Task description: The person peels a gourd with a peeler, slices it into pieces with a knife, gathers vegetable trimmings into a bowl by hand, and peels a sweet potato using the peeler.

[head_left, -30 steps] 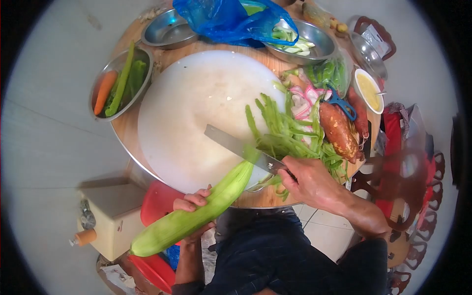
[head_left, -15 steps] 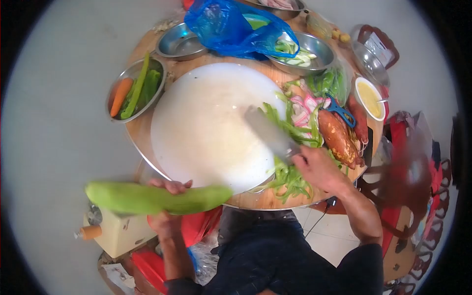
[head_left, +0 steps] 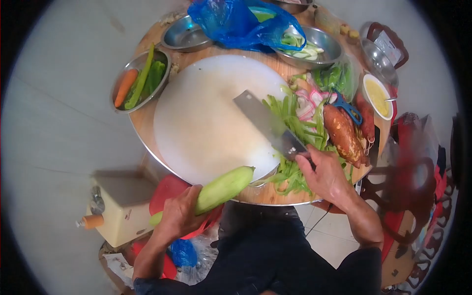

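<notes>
My left hand [head_left: 181, 211] is wrapped around a long, pale green peeled gourd [head_left: 223, 189], held tilted over the near edge of the board with its far end pointing up and right. The handle of a broad cleaver [head_left: 268, 123] is gripped in my right hand [head_left: 327, 174]. Its blade reaches over the right part of a round white cutting board [head_left: 206, 118]. Green peelings [head_left: 295, 172] lie in a heap beside and under my right hand, partly on the board's rim.
A metal bowl [head_left: 164, 91] at left holds a carrot and green peppers. Along the back are a metal basin [head_left: 184, 44], a blue plastic bag [head_left: 226, 24] and a bowl of cut vegetables [head_left: 332, 61]. Sweet potatoes [head_left: 341, 135], blue-handled scissors [head_left: 351, 109] and a yellow-filled bowl [head_left: 366, 93] sit at right.
The gourd has swung from lying nearly level at the left to slanting up and right, and my left hand has turned with it. The cleaver stays in nearly the same place.
</notes>
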